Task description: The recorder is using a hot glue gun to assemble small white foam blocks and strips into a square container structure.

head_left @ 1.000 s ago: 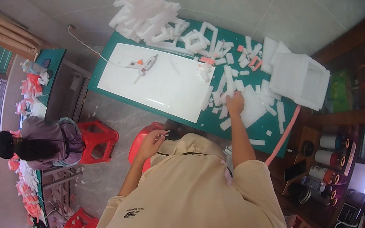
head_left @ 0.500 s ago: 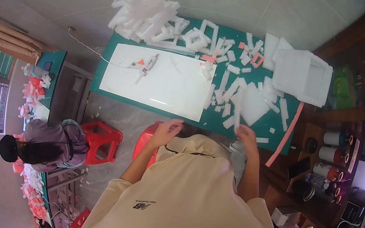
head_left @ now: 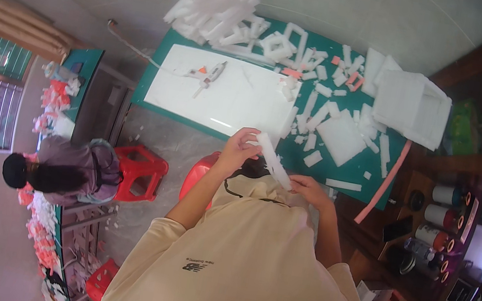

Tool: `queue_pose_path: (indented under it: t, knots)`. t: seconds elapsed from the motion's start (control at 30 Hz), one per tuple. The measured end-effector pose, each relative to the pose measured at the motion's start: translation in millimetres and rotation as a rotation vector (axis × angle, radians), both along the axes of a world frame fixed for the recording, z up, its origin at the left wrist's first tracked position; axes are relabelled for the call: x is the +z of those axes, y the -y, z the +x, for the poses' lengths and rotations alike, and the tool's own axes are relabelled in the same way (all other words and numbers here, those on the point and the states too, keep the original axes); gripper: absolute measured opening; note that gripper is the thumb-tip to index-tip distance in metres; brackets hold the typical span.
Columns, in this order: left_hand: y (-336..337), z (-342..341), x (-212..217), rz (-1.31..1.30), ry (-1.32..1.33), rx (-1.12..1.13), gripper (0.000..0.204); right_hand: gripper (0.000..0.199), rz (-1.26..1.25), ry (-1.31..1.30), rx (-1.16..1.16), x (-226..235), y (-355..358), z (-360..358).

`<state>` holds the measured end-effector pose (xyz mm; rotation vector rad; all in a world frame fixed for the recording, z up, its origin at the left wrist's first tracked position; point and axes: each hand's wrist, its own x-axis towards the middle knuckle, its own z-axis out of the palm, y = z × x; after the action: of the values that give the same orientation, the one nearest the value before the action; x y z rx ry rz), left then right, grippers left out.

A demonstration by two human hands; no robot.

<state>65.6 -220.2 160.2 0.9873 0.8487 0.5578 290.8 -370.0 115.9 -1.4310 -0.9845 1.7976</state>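
A white foam strip (head_left: 275,162) is held slantwise in front of my body, near the table's front edge. My left hand (head_left: 241,148) is closed on its upper left end, while the fingers of my right hand (head_left: 309,191) pinch its lower right end. Beyond my left hand, a glue gun (head_left: 205,76) with an orange part lies on a white board (head_left: 197,104). Loose white foam pieces (head_left: 319,109) and a flat foam sheet (head_left: 341,139) are scattered to the right of the board.
The green table (head_left: 291,156) carries a foam pile (head_left: 211,7) at the back left and a white foam box (head_left: 409,109) at the right. A pink strip (head_left: 385,182) hangs over its right edge. Another person (head_left: 73,169) sits at the left near a red stool (head_left: 139,174).
My right hand has brought the foam strip left and toward my body. My left hand has moved up and right and now grips its other end. The view has shifted slightly.
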Motion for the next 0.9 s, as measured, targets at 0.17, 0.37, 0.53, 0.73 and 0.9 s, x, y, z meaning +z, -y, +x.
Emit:
queue_pose_path:
  t: [0.17,0.37,0.53,0.73,0.9]
  knots:
    - [9.8,-24.8,-2.9,0.023,0.023,0.187,0.040,0.038,0.061,-0.131,0.095,25.1,-27.8,-11.0]
    - [19.4,-49.1,-11.3,0.036,0.004,0.331,0.045,0.041,0.137,-0.099,0.212,23.3,-65.0,-46.4]
    - [30.5,-52.5,-10.0,-0.131,0.006,0.237,0.058,0.039,0.087,-0.111,0.177,15.3,-75.7,-67.2]
    - [34.3,-46.4,-20.4,-0.065,-0.065,0.066,0.043,0.030,0.066,-0.038,0.159,12.6,-78.1,-63.8]
    - [21.5,-49.8,-19.8,0.000,-0.092,0.042,0.031,0.031,0.130,-0.087,0.195,-5.2,-88.9,-63.3]
